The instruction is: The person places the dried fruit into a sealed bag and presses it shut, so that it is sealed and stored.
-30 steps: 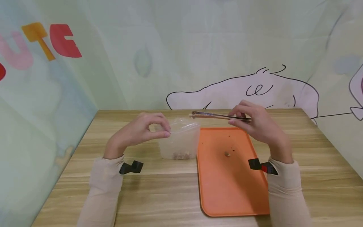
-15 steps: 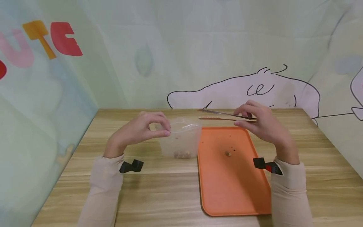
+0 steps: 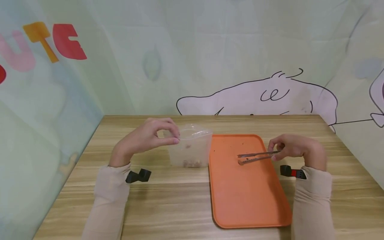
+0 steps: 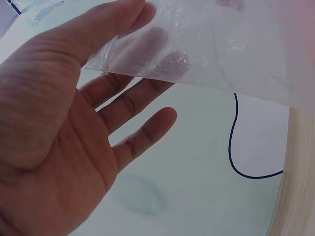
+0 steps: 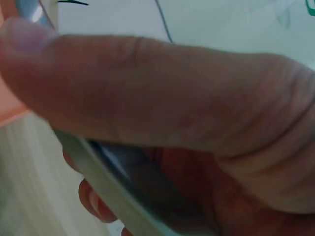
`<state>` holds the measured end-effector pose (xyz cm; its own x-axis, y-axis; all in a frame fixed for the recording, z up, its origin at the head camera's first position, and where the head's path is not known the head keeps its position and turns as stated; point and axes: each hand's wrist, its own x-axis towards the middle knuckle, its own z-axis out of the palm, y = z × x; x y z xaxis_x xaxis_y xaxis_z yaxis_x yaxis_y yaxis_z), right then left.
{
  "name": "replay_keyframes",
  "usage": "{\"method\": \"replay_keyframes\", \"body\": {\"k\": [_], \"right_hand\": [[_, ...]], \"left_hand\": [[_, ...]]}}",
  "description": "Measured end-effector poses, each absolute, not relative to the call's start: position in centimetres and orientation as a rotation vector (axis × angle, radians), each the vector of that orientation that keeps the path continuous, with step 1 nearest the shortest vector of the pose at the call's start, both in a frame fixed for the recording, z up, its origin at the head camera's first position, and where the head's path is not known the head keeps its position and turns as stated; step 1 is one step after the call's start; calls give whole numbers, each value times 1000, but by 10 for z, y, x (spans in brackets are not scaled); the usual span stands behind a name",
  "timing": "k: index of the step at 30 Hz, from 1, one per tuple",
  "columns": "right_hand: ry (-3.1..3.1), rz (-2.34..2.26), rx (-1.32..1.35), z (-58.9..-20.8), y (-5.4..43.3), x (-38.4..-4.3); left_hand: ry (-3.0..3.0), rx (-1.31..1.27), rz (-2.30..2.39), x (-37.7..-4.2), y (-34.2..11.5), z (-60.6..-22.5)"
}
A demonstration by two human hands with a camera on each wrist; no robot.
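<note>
My left hand point(image 3: 153, 135) pinches the upper left corner of a clear zip bag point(image 3: 192, 146), which stands upright on the table. Small brown bits point(image 3: 192, 163) lie in the bag's bottom, and another bit clings higher on its wall. In the left wrist view the thumb and fingers point(image 4: 130, 101) hold the bag's edge, some fingers showing through the plastic. My right hand point(image 3: 295, 148) grips metal tongs point(image 3: 258, 157) near their closed end. Their arms are slightly apart, low over the orange tray point(image 3: 246, 196); the lower tip covers the spot of a small brown piece.
A few dark crumbs point(image 3: 242, 144) lie on the tray. The tray rests on a wooden table point(image 3: 162, 206), right beside the bag. Behind the table hangs a printed cloth backdrop point(image 3: 210, 50).
My right hand has drawn the tongs from beside the bag's mouth back and down to the tray. A brown bit held in their tips earlier has gone into the bag. The left hand stays put.
</note>
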<state>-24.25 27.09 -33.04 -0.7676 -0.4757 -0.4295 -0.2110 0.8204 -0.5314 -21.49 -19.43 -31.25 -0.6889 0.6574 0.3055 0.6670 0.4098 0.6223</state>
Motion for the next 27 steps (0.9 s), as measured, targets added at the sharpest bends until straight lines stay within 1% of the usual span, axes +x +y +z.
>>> {"method": "replay_keyframes", "body": {"k": [6, 9, 17, 22, 27], "right_hand": [[2374, -646, -503, -343, 271, -251], [2436, -650, -569, -343, 270, -251], [2805, -773, -962, -324, 252, -245], [3019, -834, -1199, -306, 223, -232], [3121, -905, -1387, -300, 187, -222]], "left_hand": [[-2638, -1230, -1167, -214, -195, -314], [-2654, -1232, -1151, -214, -195, -315], [-2691, -1257, -1135, -213, -196, -316], [-2694, -1288, -1151, -214, -195, -316], [-2696, -1286, -1149, -214, -194, -315]]}}
